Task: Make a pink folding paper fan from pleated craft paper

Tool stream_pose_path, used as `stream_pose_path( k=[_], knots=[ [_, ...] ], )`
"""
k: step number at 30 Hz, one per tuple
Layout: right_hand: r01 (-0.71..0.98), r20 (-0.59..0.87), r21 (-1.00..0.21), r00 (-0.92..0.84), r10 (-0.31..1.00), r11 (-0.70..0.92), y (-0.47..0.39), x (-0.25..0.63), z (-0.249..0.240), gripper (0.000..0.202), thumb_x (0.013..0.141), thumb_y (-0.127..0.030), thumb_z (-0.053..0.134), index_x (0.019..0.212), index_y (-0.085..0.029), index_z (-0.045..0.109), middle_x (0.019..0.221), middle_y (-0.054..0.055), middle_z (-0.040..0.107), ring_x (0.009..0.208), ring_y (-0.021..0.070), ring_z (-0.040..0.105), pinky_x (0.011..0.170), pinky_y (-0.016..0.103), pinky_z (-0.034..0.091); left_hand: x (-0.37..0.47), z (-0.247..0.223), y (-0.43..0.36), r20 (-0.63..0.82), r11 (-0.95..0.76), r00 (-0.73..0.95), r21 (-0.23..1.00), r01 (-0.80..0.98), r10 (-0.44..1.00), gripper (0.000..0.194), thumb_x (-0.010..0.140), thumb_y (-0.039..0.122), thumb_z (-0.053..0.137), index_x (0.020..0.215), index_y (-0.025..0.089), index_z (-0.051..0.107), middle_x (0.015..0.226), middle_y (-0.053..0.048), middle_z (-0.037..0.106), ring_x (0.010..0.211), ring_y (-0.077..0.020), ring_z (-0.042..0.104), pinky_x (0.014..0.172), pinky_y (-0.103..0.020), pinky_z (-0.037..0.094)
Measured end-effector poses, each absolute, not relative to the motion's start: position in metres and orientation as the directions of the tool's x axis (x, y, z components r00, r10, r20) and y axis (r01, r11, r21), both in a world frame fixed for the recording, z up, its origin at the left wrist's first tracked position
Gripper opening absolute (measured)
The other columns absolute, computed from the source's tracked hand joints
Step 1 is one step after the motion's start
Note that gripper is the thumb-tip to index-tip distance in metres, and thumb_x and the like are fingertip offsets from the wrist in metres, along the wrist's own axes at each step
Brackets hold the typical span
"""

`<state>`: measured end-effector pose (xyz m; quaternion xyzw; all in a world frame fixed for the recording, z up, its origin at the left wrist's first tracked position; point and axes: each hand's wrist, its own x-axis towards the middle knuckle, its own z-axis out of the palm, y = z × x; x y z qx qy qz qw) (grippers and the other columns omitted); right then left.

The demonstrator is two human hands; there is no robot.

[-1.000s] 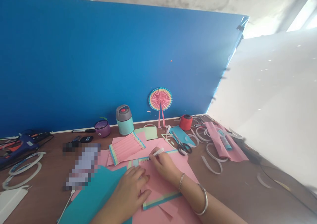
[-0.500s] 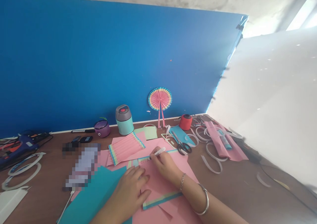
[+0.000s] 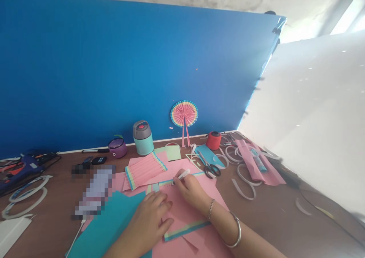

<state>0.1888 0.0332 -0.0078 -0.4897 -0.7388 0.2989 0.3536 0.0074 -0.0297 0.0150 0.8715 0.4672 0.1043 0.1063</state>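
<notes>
Beyond the pink sheet with banded edges (image 3: pixel 188 206) and to its left, a turquoise jar (image 3: pixel 144 143) stands upright under a grey lid with 1 red button, so its contents are hidden. Farther left of the sheet at that same depth sits a small purple container (image 3: pixel 118 151) with a green leaf-like piece at its rim; what it holds is too small to tell. Beyond the sheet and to its right is a rounded red pot (image 3: pixel 213 141) with a dark top, its inside hidden as well. The sheet itself lies flat under both hands. The left hand (image 3: pixel 152 216) is palm down across the sheet's left edge, its 4 fingers slightly apart and its thumb spread away, resting on the pink surface. The right hand (image 3: pixel 188 187) is over the far part of the sheet, thumb and fingers pinching a white pen (image 3: pixel 185 173). The pen slants with its dark tip down at the sheet's far band, beside a row of small dots; whether the tip touches the paper cannot be told. Just beyond the sheet's left corner lies a pleated pink paper (image 3: pixel 145 170), and off its far right corner are open scissors (image 3: pixel 209 167).
</notes>
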Motion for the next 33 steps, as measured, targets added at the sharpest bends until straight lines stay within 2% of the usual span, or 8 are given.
stream_pose_path(
  k=[8,21,25,30,33],
  knots=[
    [0.52,0.215,-0.796,-0.236,0.948,0.31,0.034,0.1916,-0.005,0.021,0.091,-0.032,0.037,0.08,-0.019,0.049,0.07,0.002,0.058,0.065,0.0161,0.054,0.061,0.025,0.036,0.0074,0.0165,-0.0312,0.116,-0.555,0.547,0.287,0.781,0.829,0.027,0.081,0.029,0.058,0.108,0.025,0.064,0.111,-0.006,0.061,0.103,-0.0249,0.055,0.091,-0.041,0.044],
    [0.526,0.207,-0.795,-0.235,0.95,0.303,0.032,0.1919,-0.0055,0.021,0.089,-0.032,0.038,0.075,-0.019,0.046,0.065,0.001,0.055,0.062,0.0156,0.051,0.06,0.026,0.034,0.0086,0.0191,-0.0305,0.086,-0.559,0.558,0.251,0.79,0.826,0.028,0.082,0.028,0.058,0.109,0.024,0.063,0.112,-0.007,0.061,0.105,-0.0258,0.054,0.092,-0.042,0.043],
    [0.46,0.207,-0.841,-0.209,0.956,0.283,0.0332,0.1927,-0.0029,0.021,0.089,-0.034,0.039,0.076,-0.019,0.048,0.066,-0.001,0.053,0.061,0.0142,0.048,0.06,0.026,0.036,0.0084,0.0199,-0.0302,0.108,-0.571,0.564,0.253,0.781,0.819,0.025,0.083,0.027,0.057,0.106,0.023,0.064,0.106,-0.006,0.062,0.099,-0.024,0.055,0.091,-0.041,0.043],
    [0.354,0.164,-0.908,-0.196,0.967,0.226,0.0361,0.1956,-0.002,0.022,0.087,-0.035,0.042,0.078,-0.018,0.052,0.071,0.0,0.055,0.065,0.0142,0.05,0.06,0.026,0.038,0.0086,0.0205,-0.0316,0.1,-0.54,0.535,0.286,0.792,0.839,0.016,0.084,0.025,0.054,0.094,0.022,0.066,0.091,-0.004,0.062,0.09,-0.022,0.055,0.079,-0.035,0.046],
    [0.311,0.149,-0.926,-0.216,0.965,0.213,0.0398,0.196,-0.0074,0.016,0.084,-0.032,0.048,0.079,-0.018,0.053,0.072,0.0,0.055,0.067,0.0141,0.051,0.062,0.026,0.039,0.0096,0.0187,-0.0332,0.103,-0.541,0.535,0.267,0.797,0.839,0.016,0.083,0.024,0.054,0.094,0.021,0.065,0.099,-0.006,0.063,0.094,-0.0233,0.055,0.08,-0.036,0.046]
  ],
)
